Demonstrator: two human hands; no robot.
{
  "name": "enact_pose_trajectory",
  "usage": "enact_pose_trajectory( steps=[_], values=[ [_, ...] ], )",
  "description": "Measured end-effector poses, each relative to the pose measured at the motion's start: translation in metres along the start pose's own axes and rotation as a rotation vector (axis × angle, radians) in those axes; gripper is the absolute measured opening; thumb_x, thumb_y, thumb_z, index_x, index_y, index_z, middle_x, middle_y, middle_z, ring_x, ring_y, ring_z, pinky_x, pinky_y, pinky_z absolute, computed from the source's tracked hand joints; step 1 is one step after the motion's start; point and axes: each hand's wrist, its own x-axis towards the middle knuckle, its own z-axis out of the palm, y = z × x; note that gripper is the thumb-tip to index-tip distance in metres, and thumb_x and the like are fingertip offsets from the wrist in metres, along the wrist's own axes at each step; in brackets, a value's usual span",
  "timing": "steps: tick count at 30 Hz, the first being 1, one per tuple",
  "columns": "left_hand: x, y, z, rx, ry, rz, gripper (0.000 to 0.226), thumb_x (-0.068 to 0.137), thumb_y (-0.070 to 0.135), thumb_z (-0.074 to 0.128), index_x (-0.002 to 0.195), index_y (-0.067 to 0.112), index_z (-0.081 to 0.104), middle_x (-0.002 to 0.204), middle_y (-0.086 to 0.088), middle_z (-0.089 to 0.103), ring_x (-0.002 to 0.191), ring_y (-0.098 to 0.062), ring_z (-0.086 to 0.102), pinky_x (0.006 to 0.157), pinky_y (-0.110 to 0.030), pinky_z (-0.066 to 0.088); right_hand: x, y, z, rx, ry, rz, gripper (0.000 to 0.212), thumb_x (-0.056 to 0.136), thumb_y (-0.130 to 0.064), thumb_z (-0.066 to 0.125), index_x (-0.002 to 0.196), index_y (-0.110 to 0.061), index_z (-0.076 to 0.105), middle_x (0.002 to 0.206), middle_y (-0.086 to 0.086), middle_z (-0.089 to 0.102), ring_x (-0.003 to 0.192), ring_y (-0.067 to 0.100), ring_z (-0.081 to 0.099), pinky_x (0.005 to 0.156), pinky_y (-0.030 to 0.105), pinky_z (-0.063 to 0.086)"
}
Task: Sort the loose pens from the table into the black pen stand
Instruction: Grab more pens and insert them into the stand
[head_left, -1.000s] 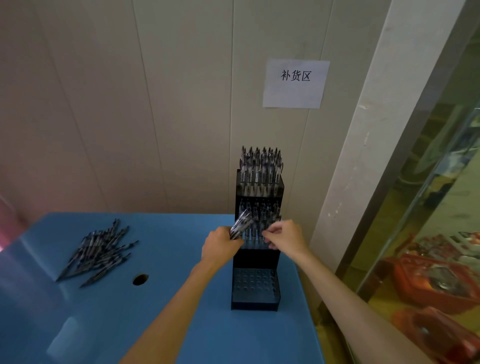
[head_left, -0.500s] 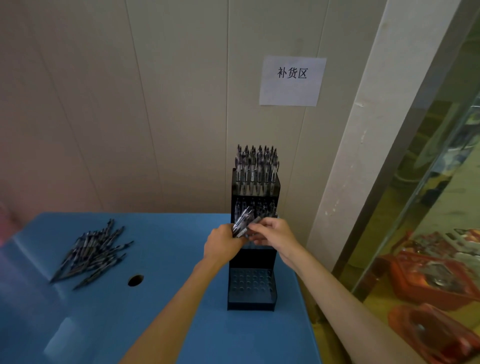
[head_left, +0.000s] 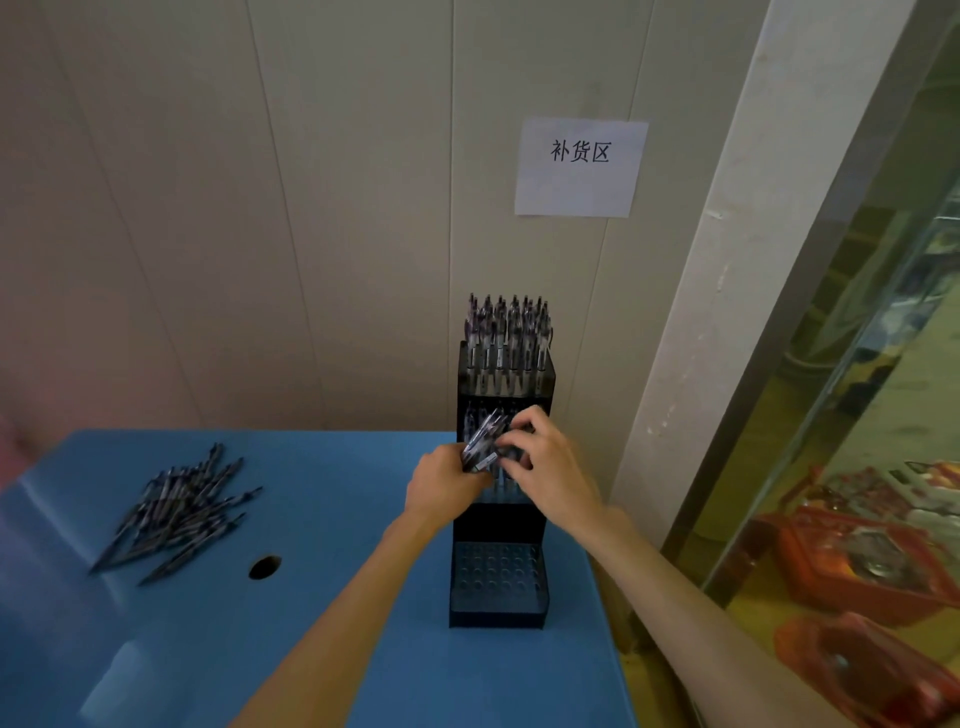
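Note:
A tall black pen stand with stepped tiers stands at the right side of the blue table, against the wall. Its top tier is packed with upright pens; the bottom tier's holes show nothing in them. My left hand grips a bundle of pens in front of the middle tier. My right hand meets it there, fingers pinched on one pen of that bundle. A pile of loose pens lies at the table's left.
A round hole sits in the tabletop between the pile and the stand. A paper sign hangs on the panelled wall. A white pillar and a glass partition with red objects behind it close off the right.
My right hand has moved left from the stand's middle tier to the bundle in my left hand and closed its fingers on a pen there. The left hand has stayed put.

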Motion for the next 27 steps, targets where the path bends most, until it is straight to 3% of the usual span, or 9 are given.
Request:
enact_pose_trajectory(
  steps=[3, 7, 10, 12, 14, 18, 23, 27],
  values=[
    [0.001, 0.001, -0.001, 0.0, 0.0, 0.013, 0.016, 0.076, 0.025, 0.068, 0.068, 0.021, 0.055, 0.058, 0.002, 0.055, 0.053, -0.017, 0.048, 0.051, -0.028, 0.037, 0.0, 0.003, -0.003, -0.014, -0.021, -0.03, 0.018, 0.087, -0.016, 0.074, 0.104, -0.01, 0.073, 0.104, -0.004, 0.051, 0.085, 0.009, 0.055, 0.079, 0.023, 0.051],
    [0.002, -0.007, -0.006, 0.04, 0.0, -0.009, 0.02, 0.08, 0.023, 0.071, 0.07, 0.019, 0.055, 0.056, 0.001, 0.05, 0.05, -0.017, 0.044, 0.049, -0.028, 0.034, -0.001, 0.023, -0.009, -0.016, 0.001, 0.01, 0.016, 0.087, -0.015, 0.074, 0.101, -0.008, 0.073, 0.097, -0.005, 0.05, 0.077, 0.003, 0.051, 0.075, 0.02, 0.048],
    [0.003, -0.017, -0.012, 0.022, 0.036, -0.047, 0.032, 0.083, 0.019, 0.069, 0.065, 0.019, 0.043, 0.054, 0.001, 0.041, 0.048, -0.016, 0.035, 0.052, -0.029, 0.032, -0.005, 0.035, -0.018, 0.012, 0.063, 0.117, 0.017, 0.092, -0.015, 0.068, 0.107, -0.009, 0.071, 0.093, -0.007, 0.053, 0.071, -0.005, 0.049, 0.068, 0.012, 0.044],
    [0.003, -0.023, -0.015, 0.022, 0.051, -0.06, 0.034, 0.084, 0.017, 0.068, 0.065, 0.019, 0.04, 0.055, 0.001, 0.039, 0.05, -0.017, 0.034, 0.054, -0.031, 0.033, -0.009, 0.037, -0.022, 0.044, 0.101, 0.179, 0.017, 0.096, -0.014, 0.063, 0.112, -0.011, 0.069, 0.089, -0.005, 0.062, 0.068, -0.004, 0.055, 0.063, 0.016, 0.05],
    [0.003, -0.027, -0.016, 0.016, 0.057, -0.067, 0.035, 0.084, 0.017, 0.068, 0.065, 0.019, 0.038, 0.056, 0.001, 0.038, 0.051, -0.017, 0.033, 0.055, -0.031, 0.032, -0.014, 0.037, -0.021, 0.084, 0.111, 0.244, 0.015, 0.097, -0.016, 0.062, 0.11, -0.012, 0.067, 0.089, -0.002, 0.07, 0.071, 0.004, 0.065, 0.067, 0.022, 0.058],
    [0.001, -0.029, -0.016, 0.007, 0.061, -0.07, 0.037, 0.085, 0.019, 0.068, 0.066, 0.018, 0.037, 0.056, 0.002, 0.037, 0.05, -0.016, 0.032, 0.053, -0.029, 0.03, -0.02, 0.039, -0.01, 0.132, 0.092, 0.39, 0.01, 0.097, -0.018, 0.063, 0.103, -0.01, 0.066, 0.091, -0.003, 0.071, 0.072, -0.001, 0.063, 0.068, 0.015, 0.056],
    [-0.003, -0.029, -0.016, -0.01, 0.052, -0.068, 0.037, 0.082, 0.02, 0.068, 0.066, 0.018, 0.035, 0.057, 0.001, 0.037, 0.053, -0.018, 0.032, 0.055, -0.032, 0.03, -0.015, 0.036, -0.006, 0.204, 0.08, 0.438, 0.004, 0.094, -0.014, 0.068, 0.097, -0.013, 0.066, 0.082, -0.006, 0.066, 0.073, -0.004, 0.061, 0.062, 0.003, 0.048],
    [-0.005, -0.031, -0.018, -0.018, 0.051, -0.072, 0.036, 0.082, 0.02, 0.068, 0.067, 0.018, 0.036, 0.057, 0.001, 0.037, 0.052, -0.017, 0.032, 0.055, -0.031, 0.03, -0.011, 0.039, 0.0, 0.185, 0.032, 0.462, 0.003, 0.092, -0.013, 0.07, 0.093, -0.01, 0.068, 0.078, -0.005, 0.067, 0.072, 0.003, 0.064, 0.068, 0.015, 0.055]
  ],
)
